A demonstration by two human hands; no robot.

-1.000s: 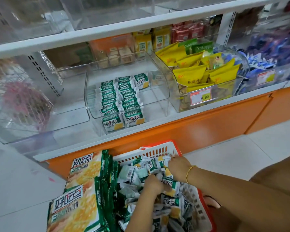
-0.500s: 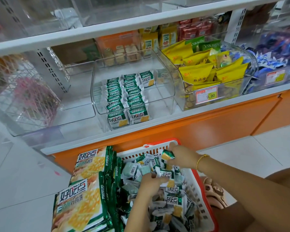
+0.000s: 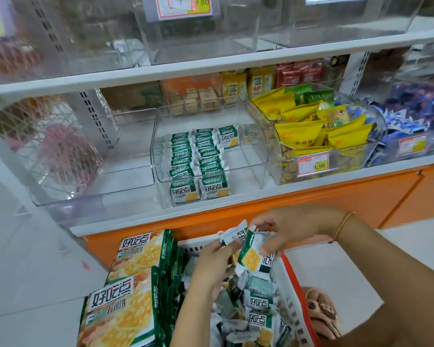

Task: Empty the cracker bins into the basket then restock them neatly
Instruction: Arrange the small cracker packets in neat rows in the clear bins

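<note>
A red and white basket on the floor holds many loose green-and-white cracker packets. Above it, my left hand and my right hand grip a small bunch of cracker packets between them. On the shelf, a clear cracker bin holds two neat rows of the same packets, with one more packet at the back. The bin to its left has nothing in it.
Large green cracker bags lie stacked at the basket's left side. Right of the cracker bin stands a bin of yellow snack bags with a 9.90 price tag, then blue packets. An orange base panel runs below the shelf.
Both hands have risen out of the basket's pile, bringing a bunch of packets up together. The camera has tilted up, showing more of the upper shelf.
</note>
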